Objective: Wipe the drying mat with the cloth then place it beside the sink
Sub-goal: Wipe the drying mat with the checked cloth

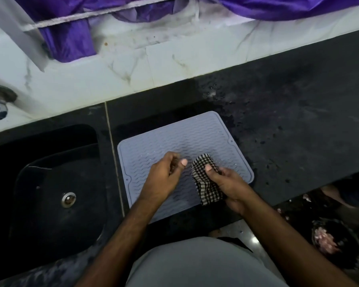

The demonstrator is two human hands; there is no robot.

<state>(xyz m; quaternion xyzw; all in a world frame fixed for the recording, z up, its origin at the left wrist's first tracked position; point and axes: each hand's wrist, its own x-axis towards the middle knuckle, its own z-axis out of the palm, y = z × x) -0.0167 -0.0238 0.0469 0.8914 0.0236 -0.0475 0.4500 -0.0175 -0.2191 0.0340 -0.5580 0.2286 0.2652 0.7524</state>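
- My right hand pinches the bunched cloth over the mat.
- My left hand hovers, fingers loosely curled, holding nothing.
- I should flatten the cloth and stroke along the ridges.

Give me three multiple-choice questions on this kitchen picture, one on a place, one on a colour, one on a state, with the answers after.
1. Where does the drying mat lie?
A. inside the sink
B. on the counter to the right of the sink
C. on the floor

2. What colour is the drying mat?
A. red
B. pale grey-blue
C. yellow

3. What is the right hand doing?
A. holding the checked cloth
B. turning the tap
C. hanging empty

Answers: B, the mat lies flat on the black counter beside the sink. B, its ribbed face is pale grey-blue. A, its thumb presses the checked cloth over the mat.
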